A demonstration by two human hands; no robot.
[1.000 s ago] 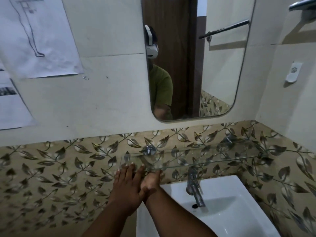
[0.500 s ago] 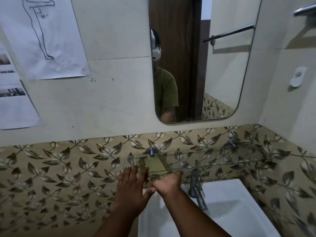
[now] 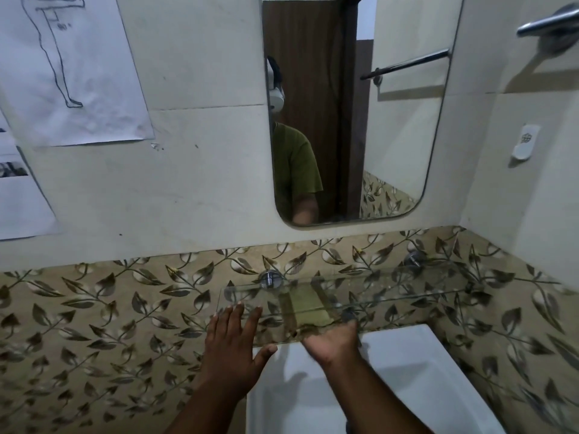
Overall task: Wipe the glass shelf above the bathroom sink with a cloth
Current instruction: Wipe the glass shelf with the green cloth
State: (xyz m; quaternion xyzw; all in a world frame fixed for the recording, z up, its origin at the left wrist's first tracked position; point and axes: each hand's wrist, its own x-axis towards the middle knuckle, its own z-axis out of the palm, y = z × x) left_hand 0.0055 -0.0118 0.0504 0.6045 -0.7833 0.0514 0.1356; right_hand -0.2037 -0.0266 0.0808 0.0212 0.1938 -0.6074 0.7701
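Note:
The glass shelf juts from the leaf-patterned tiles above the white sink. My left hand is flat with fingers spread, its fingertips at the shelf's left front edge. My right hand reaches over the front edge near the middle and presses on a yellow-green cloth lying on the glass. The right fingers are blurred and mostly hidden by the glass and cloth.
A mirror hangs above the shelf and reflects a person in a green shirt. Paper sheets are stuck to the wall at left. A metal bar and a white wall holder are on the right wall. Round metal brackets hold the shelf.
My right hand has slid to the right along the shelf, and the cloth now shows on the glass. My left hand has stayed at the left end.

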